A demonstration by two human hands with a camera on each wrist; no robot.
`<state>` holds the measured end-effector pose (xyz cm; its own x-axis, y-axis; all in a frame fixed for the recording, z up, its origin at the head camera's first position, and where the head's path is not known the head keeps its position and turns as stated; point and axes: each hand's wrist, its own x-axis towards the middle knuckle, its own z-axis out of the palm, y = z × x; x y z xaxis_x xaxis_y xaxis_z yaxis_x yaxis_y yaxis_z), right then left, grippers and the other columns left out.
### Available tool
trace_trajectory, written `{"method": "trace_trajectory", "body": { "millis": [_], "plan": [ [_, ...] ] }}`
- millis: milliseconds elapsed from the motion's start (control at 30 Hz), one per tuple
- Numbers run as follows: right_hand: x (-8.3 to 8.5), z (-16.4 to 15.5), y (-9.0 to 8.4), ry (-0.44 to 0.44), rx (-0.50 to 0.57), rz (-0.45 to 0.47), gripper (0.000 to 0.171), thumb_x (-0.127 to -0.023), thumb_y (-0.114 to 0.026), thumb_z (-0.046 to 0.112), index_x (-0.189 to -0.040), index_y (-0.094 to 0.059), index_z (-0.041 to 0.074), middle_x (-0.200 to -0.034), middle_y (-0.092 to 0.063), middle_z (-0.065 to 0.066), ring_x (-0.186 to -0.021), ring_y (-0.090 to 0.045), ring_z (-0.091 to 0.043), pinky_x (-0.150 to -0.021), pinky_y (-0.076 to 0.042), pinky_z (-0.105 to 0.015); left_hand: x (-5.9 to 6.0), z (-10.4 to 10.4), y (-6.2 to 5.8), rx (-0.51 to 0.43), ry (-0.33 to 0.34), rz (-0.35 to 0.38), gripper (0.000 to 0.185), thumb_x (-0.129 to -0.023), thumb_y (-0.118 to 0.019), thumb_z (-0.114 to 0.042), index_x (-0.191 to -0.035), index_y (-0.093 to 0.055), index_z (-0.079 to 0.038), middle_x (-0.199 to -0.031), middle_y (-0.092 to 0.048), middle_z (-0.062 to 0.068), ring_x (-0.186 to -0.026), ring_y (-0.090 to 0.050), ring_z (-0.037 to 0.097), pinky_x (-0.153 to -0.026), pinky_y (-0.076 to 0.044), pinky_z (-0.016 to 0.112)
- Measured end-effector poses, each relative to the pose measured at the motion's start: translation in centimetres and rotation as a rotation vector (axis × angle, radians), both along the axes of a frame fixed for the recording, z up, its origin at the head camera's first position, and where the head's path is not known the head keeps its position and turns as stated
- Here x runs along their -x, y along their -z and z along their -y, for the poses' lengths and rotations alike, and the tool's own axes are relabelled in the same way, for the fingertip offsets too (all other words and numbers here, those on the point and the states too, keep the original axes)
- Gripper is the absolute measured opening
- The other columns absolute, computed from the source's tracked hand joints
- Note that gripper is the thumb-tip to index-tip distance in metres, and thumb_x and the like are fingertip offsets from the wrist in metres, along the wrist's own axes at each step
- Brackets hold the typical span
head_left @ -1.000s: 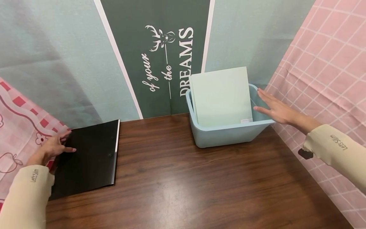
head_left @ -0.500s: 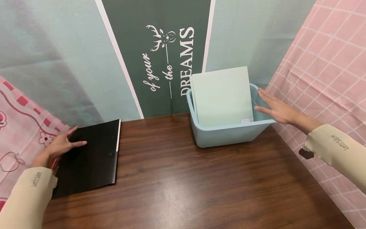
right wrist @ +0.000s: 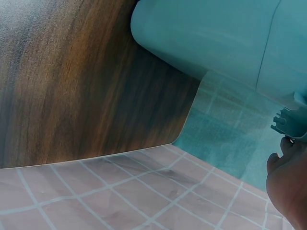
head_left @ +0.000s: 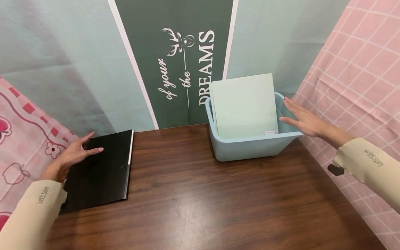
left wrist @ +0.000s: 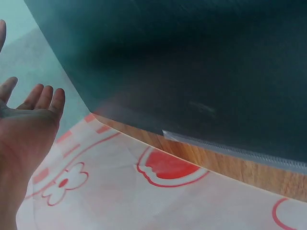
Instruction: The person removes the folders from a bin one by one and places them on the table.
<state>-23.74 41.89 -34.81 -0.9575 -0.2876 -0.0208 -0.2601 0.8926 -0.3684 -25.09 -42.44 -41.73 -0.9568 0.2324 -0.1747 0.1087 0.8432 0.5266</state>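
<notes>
In the head view a black folder (head_left: 100, 170) lies at the left of the table, with a silvery strip along its right edge. My left hand (head_left: 73, 154) hovers by its upper left side, thumb spread over the cover and fingers extended, holding nothing. The left wrist view shows that hand (left wrist: 29, 124) apart from the dark folder (left wrist: 192, 62). On the right, a light blue plastic bin (head_left: 250, 149) holds pale green folders (head_left: 243, 107) leaning upright, with a small white label low on the front one. My right hand (head_left: 304, 119) rests at the bin's right rim, fingers extended.
The brown wooden table (head_left: 175, 184) spreads between folder and bin. A green-grey cloth (head_left: 78, 69) with lettering hangs behind. Pink cloths close off the left side (head_left: 25, 149) and the right side (head_left: 362, 104). A dark object (head_left: 335, 169) sits under the right sleeve.
My left hand has moved up and to the right off the folder's left edge, its fingers spreading. The right hand, bin and folders stay as they were; the view has shifted slightly.
</notes>
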Motion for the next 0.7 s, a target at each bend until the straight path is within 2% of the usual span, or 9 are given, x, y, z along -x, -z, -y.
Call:
{"method": "trace_trajectory", "body": {
  "millis": [200,300,433,567,700],
  "plan": [
    [0.0,-0.1,-0.1,-0.005,0.016,0.003,0.084,-0.112,-0.05,0.043,-0.17,-0.002,0.006,-0.177,0.008,-0.011,-0.161,-0.002,-0.048,-0.126,-0.006,-0.07,0.2,-1.3,-0.2,-0.054,0.008,-0.008,0.094,-0.105,-0.067,-0.037,-0.169,-0.008,-0.001,-0.166,-0.015,0.043,-0.139,-0.035,0.068,-0.104,-0.04,0.077],
    [0.0,-0.1,-0.1,-0.005,0.022,0.009,0.084,-0.112,-0.049,0.043,-0.17,-0.002,0.006,-0.177,0.009,-0.01,-0.161,-0.001,-0.048,-0.126,-0.005,-0.07,0.2,-1.9,-0.3,-0.073,0.011,-0.006,0.093,-0.106,-0.066,-0.037,-0.169,-0.008,-0.001,-0.165,-0.016,0.043,-0.14,-0.034,0.068,-0.106,-0.039,0.076],
    [0.0,-0.2,0.0,-0.012,0.036,0.007,0.083,-0.112,-0.049,0.042,-0.169,-0.003,0.004,-0.177,0.008,-0.011,-0.16,-0.001,-0.048,-0.125,-0.005,-0.07,0.0,-2.6,-0.6,-0.104,-0.003,0.02,0.092,-0.107,-0.064,-0.038,-0.17,-0.006,-0.006,-0.168,-0.014,0.039,-0.139,-0.035,0.069,-0.107,-0.039,0.075],
    [0.0,-0.2,0.0,-0.019,0.046,0.005,0.082,-0.112,-0.049,0.041,-0.169,-0.003,0.003,-0.177,0.008,-0.012,-0.16,-0.002,-0.05,-0.125,-0.005,-0.071,0.0,-3.2,-1.2,-0.147,-0.003,0.065,0.092,-0.108,-0.062,-0.041,-0.171,-0.002,-0.013,-0.172,-0.007,0.033,-0.143,-0.029,0.068,-0.108,-0.036,0.077],
    [0.1,-0.2,0.1,-0.015,0.043,0.007,0.083,-0.112,-0.049,0.042,-0.17,-0.002,0.005,-0.177,0.009,-0.011,-0.16,-0.001,-0.05,-0.125,-0.005,-0.072,0.0,-3.8,-1.8,-0.159,0.005,0.077,0.091,-0.108,-0.061,-0.042,-0.172,-0.001,-0.017,-0.174,-0.004,0.03,-0.146,-0.027,0.066,-0.109,-0.034,0.078]
  ]
}}
